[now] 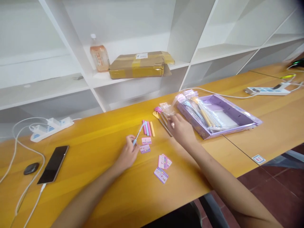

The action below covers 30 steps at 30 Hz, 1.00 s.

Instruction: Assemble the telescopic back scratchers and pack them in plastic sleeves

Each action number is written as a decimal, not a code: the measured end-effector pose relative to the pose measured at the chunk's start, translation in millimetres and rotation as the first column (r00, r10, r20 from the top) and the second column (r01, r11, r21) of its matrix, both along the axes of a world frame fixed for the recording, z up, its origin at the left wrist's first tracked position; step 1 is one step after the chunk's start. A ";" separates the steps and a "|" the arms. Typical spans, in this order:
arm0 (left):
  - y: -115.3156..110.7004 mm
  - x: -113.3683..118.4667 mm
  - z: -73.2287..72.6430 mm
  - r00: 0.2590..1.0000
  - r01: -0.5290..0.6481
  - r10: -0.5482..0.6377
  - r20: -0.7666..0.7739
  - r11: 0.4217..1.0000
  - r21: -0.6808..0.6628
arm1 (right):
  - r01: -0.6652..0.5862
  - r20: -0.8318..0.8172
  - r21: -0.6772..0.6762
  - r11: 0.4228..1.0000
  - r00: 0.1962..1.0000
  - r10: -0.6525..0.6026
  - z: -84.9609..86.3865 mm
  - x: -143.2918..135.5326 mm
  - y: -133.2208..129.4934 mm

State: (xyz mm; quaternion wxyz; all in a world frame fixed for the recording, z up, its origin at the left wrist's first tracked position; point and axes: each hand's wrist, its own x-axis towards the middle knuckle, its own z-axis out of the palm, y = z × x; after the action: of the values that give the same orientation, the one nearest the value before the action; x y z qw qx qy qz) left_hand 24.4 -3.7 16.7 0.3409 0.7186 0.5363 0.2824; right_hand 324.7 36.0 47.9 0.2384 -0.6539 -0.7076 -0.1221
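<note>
My left hand (129, 152) is closed around a slim light-blue back scratcher (138, 134), its thin shaft pointing up and away. Just beyond lie several coloured tube handles (148, 129) in pink, blue and yellow. My right hand (182, 129) has its fingers pinched over the shafts of a pink-headed back scratcher (158, 109) and a yellow-headed back scratcher (155, 114); what it grips is hidden. A clear plastic bag (167, 108) lies by its fingertips. Small printed cards (161, 175) rest on the table in front of me, two more cards (145, 148) beside my left hand.
A purple tray (237, 128) at right holds bagged back scratchers (201, 110). Power strips (52, 128) with white cables, a phone (53, 164) and a black mouse-like object (31, 168) are on the table (95, 177). On the shelf behind stand a taped carton (140, 65) and a bottle (99, 57).
</note>
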 end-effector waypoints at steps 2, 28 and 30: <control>-1.5 0.0 -4.0 0.972 0.125 -0.109 0.210 0.990 -0.064 | -0.263 0.050 0.062 0.963 0.964 0.260 4.5 -37.6 -13.2; 0.6 -3.9 -27.5 0.787 0.326 -0.021 0.616 0.862 -0.387 | -0.831 -0.962 0.023 0.556 -0.170 -0.214 -50.9 -96.3 -15.6; -0.6 -5.7 -26.5 0.825 0.358 -0.115 0.553 0.865 -0.353 | -0.865 -0.967 0.009 0.501 -0.135 -0.216 -50.1 -98.4 -18.4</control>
State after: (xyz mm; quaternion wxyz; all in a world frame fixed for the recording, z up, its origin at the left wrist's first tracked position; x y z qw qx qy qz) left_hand 18.7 -4.3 -9.9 0.6585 0.5824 0.3791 0.2888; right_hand 226.4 17.6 -2.2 0.3927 -0.3043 -0.4584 0.7369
